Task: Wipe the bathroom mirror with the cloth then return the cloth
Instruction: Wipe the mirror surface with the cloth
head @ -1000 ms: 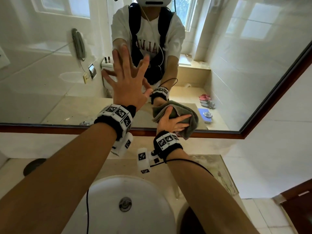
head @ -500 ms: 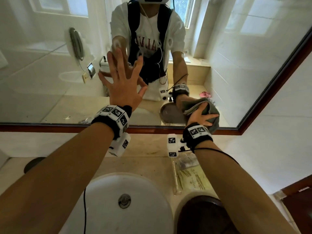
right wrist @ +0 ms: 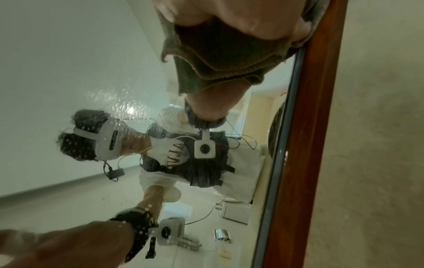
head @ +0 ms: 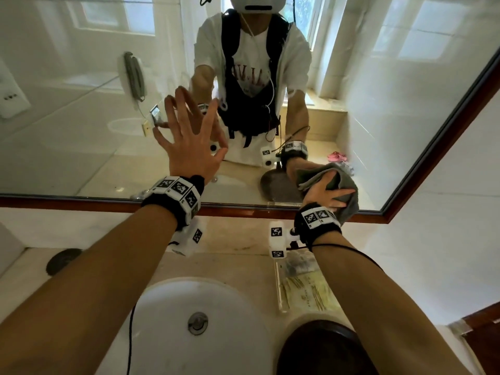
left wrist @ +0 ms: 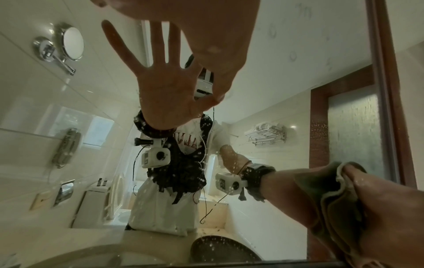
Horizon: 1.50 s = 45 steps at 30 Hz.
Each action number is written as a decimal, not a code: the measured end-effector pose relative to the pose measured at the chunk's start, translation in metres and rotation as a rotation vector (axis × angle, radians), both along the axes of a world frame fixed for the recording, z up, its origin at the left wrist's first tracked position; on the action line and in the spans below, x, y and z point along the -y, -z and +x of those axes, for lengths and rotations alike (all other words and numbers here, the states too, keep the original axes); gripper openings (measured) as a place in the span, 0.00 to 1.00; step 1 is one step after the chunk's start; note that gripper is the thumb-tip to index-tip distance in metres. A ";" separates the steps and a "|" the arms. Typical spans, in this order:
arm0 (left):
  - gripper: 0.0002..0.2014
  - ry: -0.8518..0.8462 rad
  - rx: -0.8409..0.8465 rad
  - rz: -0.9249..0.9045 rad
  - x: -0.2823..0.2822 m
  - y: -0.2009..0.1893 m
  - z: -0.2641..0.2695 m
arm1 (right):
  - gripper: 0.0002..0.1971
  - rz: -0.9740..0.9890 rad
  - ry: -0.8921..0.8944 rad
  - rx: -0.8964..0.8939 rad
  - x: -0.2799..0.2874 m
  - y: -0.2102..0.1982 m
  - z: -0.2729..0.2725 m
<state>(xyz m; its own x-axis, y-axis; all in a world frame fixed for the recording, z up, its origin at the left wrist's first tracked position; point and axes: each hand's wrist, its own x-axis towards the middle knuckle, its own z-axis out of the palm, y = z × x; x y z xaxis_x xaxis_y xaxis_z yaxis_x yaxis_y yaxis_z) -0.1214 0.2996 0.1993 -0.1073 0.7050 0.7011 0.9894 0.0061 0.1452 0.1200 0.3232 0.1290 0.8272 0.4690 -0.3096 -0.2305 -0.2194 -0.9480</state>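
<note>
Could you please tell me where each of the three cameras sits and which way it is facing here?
Head: on the head, looking forward and down at the mirror, sink, both forearms.
Left wrist: faces the glass past the spread left hand.
Right wrist: faces the frame past the right hand, which presses the cloth.
All share the cloth.

Your right hand (head: 323,192) has slid the cloth (head: 345,189) rightward along the mirror (head: 81,131), now near its lower right corner.
</note>
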 end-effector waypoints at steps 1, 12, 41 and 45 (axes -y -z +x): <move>0.46 -0.005 -0.011 0.009 -0.001 0.003 -0.002 | 0.42 0.003 0.006 0.006 0.000 0.001 -0.003; 0.49 0.046 -0.121 0.001 -0.002 -0.001 -0.057 | 0.42 0.041 0.006 0.064 -0.002 0.010 -0.108; 0.50 0.100 -0.088 -0.053 0.012 0.012 -0.099 | 0.45 -0.085 -0.089 -0.007 0.020 -0.030 -0.086; 0.50 0.084 -0.083 -0.056 0.008 0.009 -0.100 | 0.44 -0.042 0.023 -0.053 0.016 -0.043 -0.072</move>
